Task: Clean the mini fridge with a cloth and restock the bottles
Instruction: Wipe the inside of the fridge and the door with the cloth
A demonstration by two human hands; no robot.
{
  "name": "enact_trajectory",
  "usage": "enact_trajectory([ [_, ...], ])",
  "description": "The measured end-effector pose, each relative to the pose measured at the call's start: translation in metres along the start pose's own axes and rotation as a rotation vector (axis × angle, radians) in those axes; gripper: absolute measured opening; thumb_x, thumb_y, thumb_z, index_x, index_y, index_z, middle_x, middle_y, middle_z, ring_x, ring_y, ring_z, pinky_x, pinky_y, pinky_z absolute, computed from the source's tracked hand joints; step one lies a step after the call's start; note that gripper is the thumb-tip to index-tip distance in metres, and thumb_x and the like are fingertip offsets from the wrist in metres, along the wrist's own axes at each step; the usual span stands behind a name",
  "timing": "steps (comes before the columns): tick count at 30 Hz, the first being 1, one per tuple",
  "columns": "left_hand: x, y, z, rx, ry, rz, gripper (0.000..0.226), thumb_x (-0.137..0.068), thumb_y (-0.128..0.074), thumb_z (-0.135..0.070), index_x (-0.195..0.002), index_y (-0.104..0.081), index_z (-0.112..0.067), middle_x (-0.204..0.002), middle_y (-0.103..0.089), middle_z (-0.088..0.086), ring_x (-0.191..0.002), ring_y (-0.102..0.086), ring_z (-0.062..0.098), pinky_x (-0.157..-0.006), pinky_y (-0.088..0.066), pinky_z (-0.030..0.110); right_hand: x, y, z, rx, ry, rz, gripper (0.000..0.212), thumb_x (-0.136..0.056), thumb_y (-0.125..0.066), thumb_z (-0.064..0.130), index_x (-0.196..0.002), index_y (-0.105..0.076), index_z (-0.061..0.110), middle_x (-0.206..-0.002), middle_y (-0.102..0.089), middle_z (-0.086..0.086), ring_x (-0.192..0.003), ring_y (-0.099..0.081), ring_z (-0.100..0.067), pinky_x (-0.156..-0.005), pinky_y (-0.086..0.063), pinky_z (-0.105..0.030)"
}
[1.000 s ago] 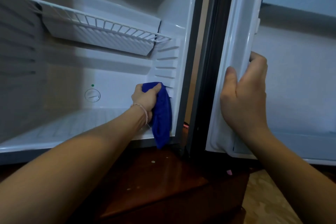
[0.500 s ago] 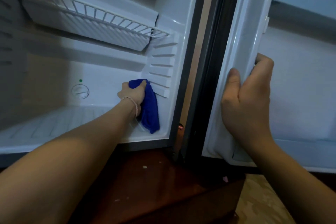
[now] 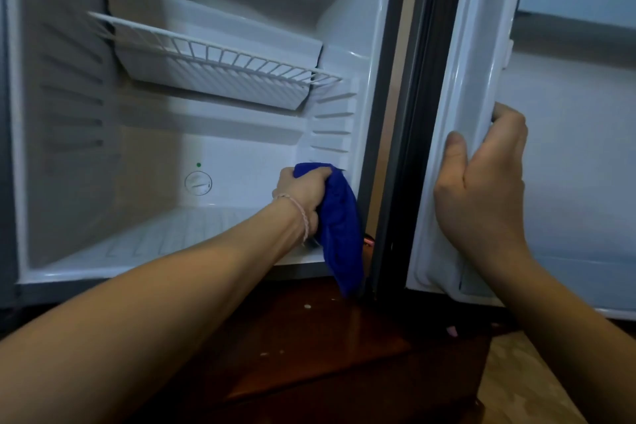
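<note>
Fingers [image 3: 311,179] of left hand [image 3: 303,193] bunching blue cloth [image 3: 340,227], right hand [image 3: 481,189] gripping fridge door [image 3: 568,165] edge

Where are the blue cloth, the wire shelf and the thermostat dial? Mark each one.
blue cloth [image 3: 339,234], head view, on its hanging fold.
wire shelf [image 3: 220,53], head view, on its front rail.
thermostat dial [image 3: 198,183], head view, on its round face.

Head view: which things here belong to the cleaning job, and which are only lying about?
Belong to the job:
- blue cloth, gripped by the left hand
- fridge interior, no bottles in it
- wire shelf
- open door, held at its edge by the right hand

Only lying about:
- wooden cabinet under the fridge
- pale crumbs on the cabinet
</note>
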State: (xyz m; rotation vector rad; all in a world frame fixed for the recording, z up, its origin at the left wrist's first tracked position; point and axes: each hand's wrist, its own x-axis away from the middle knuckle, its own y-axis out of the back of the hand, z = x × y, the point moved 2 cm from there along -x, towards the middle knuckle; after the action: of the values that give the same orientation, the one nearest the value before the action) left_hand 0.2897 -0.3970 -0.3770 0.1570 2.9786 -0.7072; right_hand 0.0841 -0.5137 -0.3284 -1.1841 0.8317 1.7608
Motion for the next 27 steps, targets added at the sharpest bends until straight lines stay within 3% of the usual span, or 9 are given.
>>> enact_trajectory([
  [3,-0.012,0.000,-0.005,0.008,0.008,-0.038,0.060,-0.053,-0.077,-0.024,-0.109,-0.056,-0.023,-0.117,-0.063,0.012,-0.094,-0.067,0.033,-0.064,-0.059,0.040,0.000,-0.001,-0.001,-0.004,0.014,-0.008,0.037,-0.105,-0.047,0.020,-0.138,-0.037,0.009,-0.128,-0.042,-0.001,-0.097,-0.051,-0.007,-0.082,-0.048,-0.024],
  [6,-0.028,0.005,-0.008,0.000,0.035,-0.043,0.060,-0.062,-0.079,-0.021,-0.117,-0.056,-0.019,-0.115,-0.065,0.011,-0.091,-0.068,0.033,-0.067,-0.059,0.041,0.001,-0.001,-0.002,-0.006,0.010,-0.008,0.036,-0.105,-0.047,0.021,-0.137,-0.036,0.011,-0.128,-0.043,-0.001,-0.100,-0.052,-0.013,-0.086,-0.053,-0.040],
  [11,-0.063,0.009,-0.005,-0.017,0.022,-0.123,0.080,-0.045,-0.078,-0.033,-0.120,-0.055,-0.022,-0.122,-0.061,0.009,-0.093,-0.066,0.034,-0.081,-0.058,0.051,0.002,-0.003,-0.004,0.006,0.020,-0.025,0.036,-0.105,-0.047,0.020,-0.137,-0.037,0.010,-0.126,-0.044,0.000,-0.098,-0.053,-0.012,-0.085,-0.054,-0.043],
  [17,-0.079,0.006,0.006,0.014,-0.028,-0.130,0.104,-0.032,-0.080,-0.047,-0.129,-0.047,-0.029,-0.131,-0.053,0.010,-0.098,-0.064,0.037,-0.077,-0.058,0.057,-0.004,-0.005,-0.003,0.030,0.034,-0.034,0.036,-0.105,-0.047,0.019,-0.137,-0.036,0.009,-0.128,-0.043,-0.001,-0.097,-0.052,-0.009,-0.080,-0.056,-0.038],
  [23,0.009,-0.004,0.003,0.015,-0.079,-0.053,0.086,-0.034,-0.078,-0.050,-0.113,-0.051,-0.028,-0.125,-0.056,0.010,-0.098,-0.066,0.033,-0.073,-0.060,0.053,-0.001,-0.005,-0.002,0.027,0.000,-0.026,0.038,-0.104,-0.045,0.021,-0.139,-0.037,0.007,-0.130,-0.043,-0.005,-0.106,-0.056,-0.022,-0.086,-0.054,-0.049],
  [27,0.044,-0.005,0.008,-0.061,-0.191,-0.044,0.059,-0.069,-0.085,-0.038,-0.116,-0.053,-0.022,-0.126,-0.051,0.008,-0.102,-0.061,0.027,-0.070,-0.059,0.034,0.002,0.000,0.001,0.020,-0.009,-0.013,0.040,-0.102,-0.044,0.022,-0.139,-0.038,0.007,-0.132,-0.044,-0.008,-0.111,-0.055,-0.030,-0.089,-0.051,-0.052],
])
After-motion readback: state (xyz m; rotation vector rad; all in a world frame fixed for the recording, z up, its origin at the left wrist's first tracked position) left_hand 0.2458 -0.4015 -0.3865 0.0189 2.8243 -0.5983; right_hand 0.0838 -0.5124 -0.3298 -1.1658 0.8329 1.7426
